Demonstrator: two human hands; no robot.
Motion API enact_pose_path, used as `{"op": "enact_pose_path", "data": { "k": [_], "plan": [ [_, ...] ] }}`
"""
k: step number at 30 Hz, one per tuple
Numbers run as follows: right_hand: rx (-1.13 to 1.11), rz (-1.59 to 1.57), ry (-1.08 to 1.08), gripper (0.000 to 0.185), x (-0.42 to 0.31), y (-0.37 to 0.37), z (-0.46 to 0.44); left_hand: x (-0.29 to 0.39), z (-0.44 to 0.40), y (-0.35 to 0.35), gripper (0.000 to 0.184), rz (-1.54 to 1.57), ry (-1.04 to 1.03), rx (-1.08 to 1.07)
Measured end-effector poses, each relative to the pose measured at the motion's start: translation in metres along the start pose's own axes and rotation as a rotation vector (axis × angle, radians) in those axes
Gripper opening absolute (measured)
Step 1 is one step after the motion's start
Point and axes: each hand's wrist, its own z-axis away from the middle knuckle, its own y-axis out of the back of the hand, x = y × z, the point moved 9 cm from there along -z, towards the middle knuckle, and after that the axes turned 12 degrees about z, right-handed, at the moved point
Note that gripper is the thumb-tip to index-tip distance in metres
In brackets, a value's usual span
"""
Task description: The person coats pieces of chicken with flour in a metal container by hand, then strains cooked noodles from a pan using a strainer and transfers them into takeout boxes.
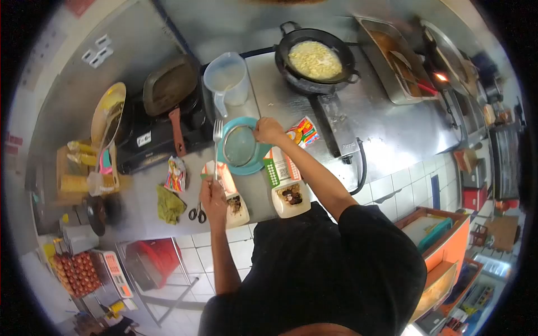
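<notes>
My left hand is closed around the handle of a fork, whose tines point away from me. Across the teal bowl lies a round mesh strainer. My right hand has its fingers closed at the strainer's right edge; its handle is hidden by the hand. Near my left hand is an open carton with a white tray holding dark food. Another such tray stands below my right forearm, its green, white and orange lid folded back. A colourful packet lies beside my right wrist.
A clear measuring jug stands behind the bowl. Farther back, a black wok holds yellowish food in liquid. At left are a pan with a brown handle, a green cloth, another packet and black scissors.
</notes>
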Motion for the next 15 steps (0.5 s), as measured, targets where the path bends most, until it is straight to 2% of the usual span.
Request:
{"op": "enact_pose_path", "data": {
  "k": [1, 4, 6, 8, 10, 11, 13, 15],
  "plan": [
    [-0.015, -0.119, 0.054, 0.024, 0.001, 0.006, 0.004, 0.017, -0.023, -0.011, 0.014, -0.16, -0.143, -0.033],
    [0.129, -0.405, -0.124, 0.017, 0.034, 0.053, 0.045, 0.072, -0.087, -0.092, 0.015, -0.482, -0.464, -0.18],
    [0.336, -0.417, -0.073, 0.015, 0.057, 0.101, 0.082, 0.106, -0.116, -0.163, 0.014, -0.652, -0.693, -0.244],
    [0.336, -0.535, -0.199, 0.019, 0.109, 0.129, 0.117, 0.114, -0.15, -0.226, 0.014, -0.831, -0.634, -0.286],
    [0.38, -0.614, -0.241, 0.014, 0.147, 0.178, 0.159, 0.11, -0.179, -0.292, 0.017, -0.977, -0.888, -0.39],
    [0.481, -0.669, -0.272, 0.015, 0.176, 0.192, 0.174, 0.099, -0.201, -0.315, 0.017, -1.074, -0.837, -0.388],
    [0.604, -0.588, -0.362, 0.019, 0.218, 0.239, 0.193, 0.075, -0.238, -0.356, 0.019, -1.263, -0.726, -0.383],
    [0.734, -0.465, -0.334, 0.02, 0.25, 0.287, 0.19, 0.062, -0.263, -0.377, 0.02, -1.374, -0.641, -0.372]
  ]
}}
